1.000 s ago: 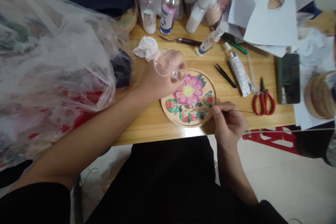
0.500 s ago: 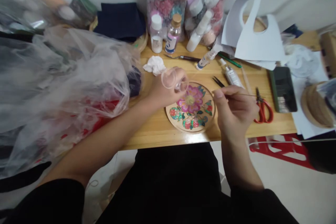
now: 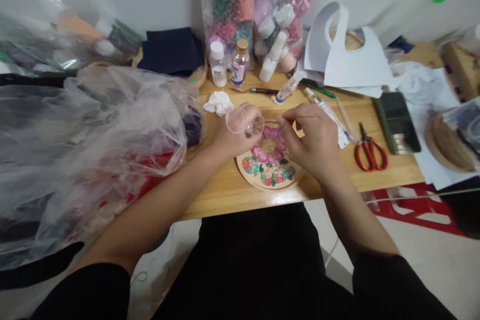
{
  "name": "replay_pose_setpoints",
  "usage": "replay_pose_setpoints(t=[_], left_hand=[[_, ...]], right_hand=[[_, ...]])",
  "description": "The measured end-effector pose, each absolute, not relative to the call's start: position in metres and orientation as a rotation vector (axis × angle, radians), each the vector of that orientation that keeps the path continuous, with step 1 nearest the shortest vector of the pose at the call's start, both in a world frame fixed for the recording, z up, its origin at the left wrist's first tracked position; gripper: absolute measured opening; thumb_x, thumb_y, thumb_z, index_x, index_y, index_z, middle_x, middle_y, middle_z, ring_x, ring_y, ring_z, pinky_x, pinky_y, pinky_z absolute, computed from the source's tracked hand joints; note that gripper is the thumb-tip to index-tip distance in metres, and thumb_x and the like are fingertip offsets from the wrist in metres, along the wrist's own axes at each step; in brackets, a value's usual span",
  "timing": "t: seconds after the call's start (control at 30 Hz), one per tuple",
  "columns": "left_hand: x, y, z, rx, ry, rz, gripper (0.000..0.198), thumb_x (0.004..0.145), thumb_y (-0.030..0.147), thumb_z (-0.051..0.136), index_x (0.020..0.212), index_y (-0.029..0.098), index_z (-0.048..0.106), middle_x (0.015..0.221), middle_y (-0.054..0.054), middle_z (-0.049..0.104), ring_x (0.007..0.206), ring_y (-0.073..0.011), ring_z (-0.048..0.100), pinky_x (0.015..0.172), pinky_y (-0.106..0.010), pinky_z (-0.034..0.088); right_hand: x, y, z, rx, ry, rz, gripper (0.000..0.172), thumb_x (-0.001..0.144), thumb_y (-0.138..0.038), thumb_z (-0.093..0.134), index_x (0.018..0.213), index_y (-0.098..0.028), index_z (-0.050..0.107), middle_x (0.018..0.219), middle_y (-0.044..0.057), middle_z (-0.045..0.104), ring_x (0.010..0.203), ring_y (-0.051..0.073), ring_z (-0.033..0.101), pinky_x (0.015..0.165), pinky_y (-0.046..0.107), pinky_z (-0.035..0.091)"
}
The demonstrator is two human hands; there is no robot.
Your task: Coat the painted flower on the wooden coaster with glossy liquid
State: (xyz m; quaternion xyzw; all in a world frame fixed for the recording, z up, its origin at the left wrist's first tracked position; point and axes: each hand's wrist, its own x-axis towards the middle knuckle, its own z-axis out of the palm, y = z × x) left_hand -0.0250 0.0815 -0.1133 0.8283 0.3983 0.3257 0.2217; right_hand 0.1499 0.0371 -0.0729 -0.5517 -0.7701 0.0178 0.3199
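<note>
My left hand (image 3: 233, 137) is closed around a small clear plastic container (image 3: 258, 124), whose round transparent lid seems to stand open over my fingers. Thumb and fingers of my right hand (image 3: 317, 142) pinch a thin stick (image 3: 305, 116), its tip close to the container. Whether the tip is inside it, I cannot tell. Below both hands lies a round wooden board (image 3: 248, 178) painted with a pink flower (image 3: 268, 145) and red and green fruit shapes. My right hand covers part of its right side.
Crumpled tissue (image 3: 219, 103), small bottles (image 3: 238, 67) and a dark-handled tool (image 3: 264, 91) lie behind the board. Red-handled scissors (image 3: 370, 152) and a phone (image 3: 398, 122) are at the right. A big plastic bag (image 3: 131, 115) fills the left. White paper (image 3: 354, 67) stands at the back.
My right hand has moved left with the thin stick, bringing it near the container. My left hand keeps its hold over the board. The camera view has shifted slightly.
</note>
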Motion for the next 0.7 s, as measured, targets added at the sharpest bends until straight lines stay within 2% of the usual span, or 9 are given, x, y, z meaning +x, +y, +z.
replay_pose_setpoints(t=[0.37,0.7], left_hand=[[-0.025,0.085,-0.12,2.332,1.048,0.955,0.01,0.073,0.011,0.057,0.079,0.019,0.054,0.082,-0.001,0.065,0.081,-0.0148,0.061,0.074,-0.028,0.047],[-0.025,0.084,-0.118,2.301,1.088,0.897,0.009,0.072,0.013,0.059,0.078,0.019,0.055,0.082,-0.002,0.064,0.078,-0.0142,0.058,0.071,-0.028,0.044]], right_hand=[[0.156,0.043,-0.063,-1.615,-2.159,0.23,0.013,0.086,-0.022,0.054,0.078,-0.017,0.063,0.078,0.008,0.064,0.072,0.02,0.057,0.066,0.033,0.038],[0.15,0.04,-0.065,-1.514,-2.016,0.46,0.017,0.086,-0.024,0.056,0.069,-0.018,0.058,0.06,-0.001,0.056,0.057,0.012,0.048,0.058,0.027,0.033]])
